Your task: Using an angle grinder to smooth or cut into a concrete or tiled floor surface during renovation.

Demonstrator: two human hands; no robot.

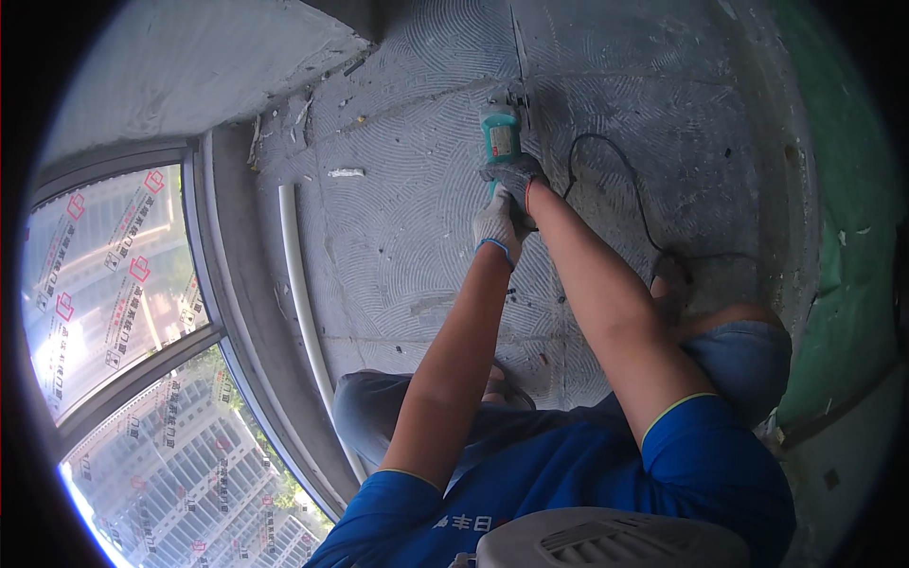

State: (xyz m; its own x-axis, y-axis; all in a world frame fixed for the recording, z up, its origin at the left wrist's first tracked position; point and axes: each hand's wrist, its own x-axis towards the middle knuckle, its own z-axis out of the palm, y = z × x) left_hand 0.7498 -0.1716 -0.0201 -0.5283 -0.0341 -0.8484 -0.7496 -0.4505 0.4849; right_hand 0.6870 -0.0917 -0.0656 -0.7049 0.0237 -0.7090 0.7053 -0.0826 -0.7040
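Note:
A teal hand-held power cutting tool rests at a thin dark line in the grey, comb-ridged floor, its working end partly hard to make out. My right hand, in a dark grey glove with a red cuff, is closed over the tool's body. My left hand, in a pale glove with a blue cuff, grips the rear of the tool just below it. A black power cord loops over the floor to the right.
A white pipe lies along the left, beside a window with printed film. A concrete wall stands at upper left and a green sheet at right. Small debris is scattered about. My knees and sandalled feet are below my arms.

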